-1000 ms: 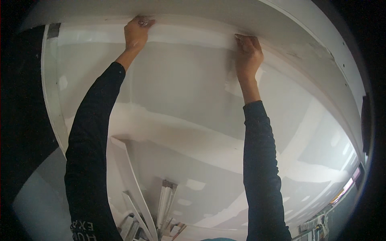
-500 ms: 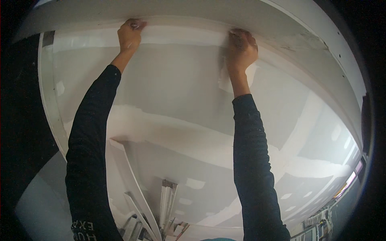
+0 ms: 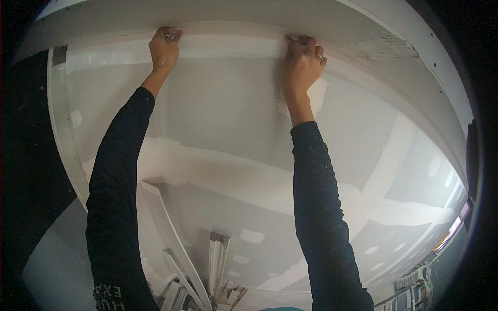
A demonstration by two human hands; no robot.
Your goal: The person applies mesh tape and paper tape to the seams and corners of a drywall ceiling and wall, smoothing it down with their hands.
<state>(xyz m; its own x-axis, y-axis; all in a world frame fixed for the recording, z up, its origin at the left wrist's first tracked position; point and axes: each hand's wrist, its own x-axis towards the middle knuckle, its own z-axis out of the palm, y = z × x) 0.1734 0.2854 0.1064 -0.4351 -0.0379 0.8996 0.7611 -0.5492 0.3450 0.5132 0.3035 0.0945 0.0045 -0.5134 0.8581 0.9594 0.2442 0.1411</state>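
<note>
Both my arms, in dark sleeves, reach up to the joint between the plasterboard wall [image 3: 223, 98] and the ceiling [image 3: 249, 13]. My left hand [image 3: 165, 49] is closed at this joint, its fingers curled and smeared with white. Further right, my right hand [image 3: 302, 65] is also closed, with a ring on one finger and its fingertips against the corner. What either hand grips, if anything, is hidden by the fingers. A pale band of joint compound [image 3: 228, 46] runs along the top of the wall between the hands.
Long white strips [image 3: 171, 223] and narrow metal-looking profiles [image 3: 217, 264] lean against the wall's lower part. A pale upright edge [image 3: 61, 119] borders the wall at left, beside a dark area. Shelving with items [image 3: 410, 290] stands at lower right, near a window [image 3: 451, 233].
My right hand has moved a little to the left along the joint, and its fingers have shifted. The left hand has stayed almost in place.
</note>
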